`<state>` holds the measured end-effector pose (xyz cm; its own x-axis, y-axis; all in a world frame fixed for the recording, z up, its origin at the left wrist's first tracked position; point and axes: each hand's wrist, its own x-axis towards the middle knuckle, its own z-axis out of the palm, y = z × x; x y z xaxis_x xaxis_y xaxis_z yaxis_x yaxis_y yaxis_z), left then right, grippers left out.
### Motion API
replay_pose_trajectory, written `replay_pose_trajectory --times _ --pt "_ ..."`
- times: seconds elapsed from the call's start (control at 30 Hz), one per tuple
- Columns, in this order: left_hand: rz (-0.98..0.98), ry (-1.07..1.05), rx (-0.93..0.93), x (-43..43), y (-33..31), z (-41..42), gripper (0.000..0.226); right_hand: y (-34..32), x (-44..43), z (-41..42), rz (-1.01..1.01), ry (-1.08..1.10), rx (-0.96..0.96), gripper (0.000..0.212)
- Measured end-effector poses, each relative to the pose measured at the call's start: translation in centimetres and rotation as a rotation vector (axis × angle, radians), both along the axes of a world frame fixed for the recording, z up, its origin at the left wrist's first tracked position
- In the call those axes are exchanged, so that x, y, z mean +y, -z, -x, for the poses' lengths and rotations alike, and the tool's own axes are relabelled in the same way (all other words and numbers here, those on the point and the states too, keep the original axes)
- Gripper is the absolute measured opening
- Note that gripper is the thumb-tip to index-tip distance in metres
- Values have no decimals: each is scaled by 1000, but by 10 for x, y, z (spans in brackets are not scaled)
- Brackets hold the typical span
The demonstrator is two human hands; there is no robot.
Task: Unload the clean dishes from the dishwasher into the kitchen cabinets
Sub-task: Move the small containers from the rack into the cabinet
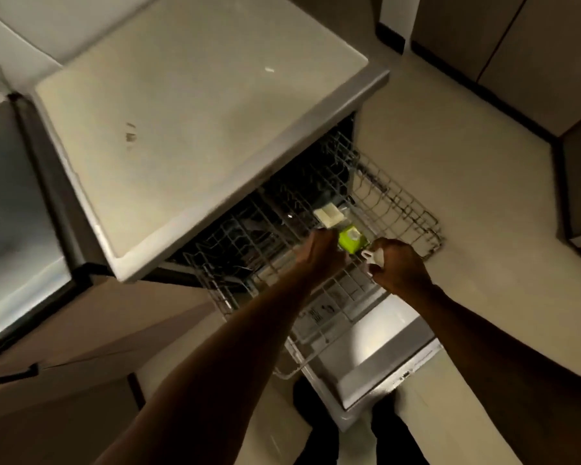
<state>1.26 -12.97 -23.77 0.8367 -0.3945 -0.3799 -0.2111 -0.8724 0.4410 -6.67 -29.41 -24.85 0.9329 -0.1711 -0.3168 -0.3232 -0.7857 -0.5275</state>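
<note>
Dishwasher rack point(399, 203) is seen pulled out, and three things are counted there. One green container point(351, 241) and one white rectangular piece point(329, 213) are placed in it. One small white item point(371, 256) is pinched in the right hand point(399, 266). The left hand point(326, 250) is curled just beside the green container; whether it is gripped cannot be told.
</note>
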Motion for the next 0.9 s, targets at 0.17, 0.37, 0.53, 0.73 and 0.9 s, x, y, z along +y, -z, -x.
replay_pose_trajectory --times 0.17,0.37,0.53,0.73,0.9 --pt "-32 4 34 -47 83 -28 56 58 -26 -14 7 -123 25 48" --pt "-187 79 77 -68 128 -40 59 94 -38 -15 16 -177 88 59" --pt "-231 111 45 -75 129 -45 72 100 -43 -21 -7 -134 88 55" --pt "-209 137 -7 -74 93 -38 75 85 -45 -13 -52 -69 43 56" --pt "-81 47 -18 -32 21 -27 63 39 -44 -7 -61 -34 -16 51"
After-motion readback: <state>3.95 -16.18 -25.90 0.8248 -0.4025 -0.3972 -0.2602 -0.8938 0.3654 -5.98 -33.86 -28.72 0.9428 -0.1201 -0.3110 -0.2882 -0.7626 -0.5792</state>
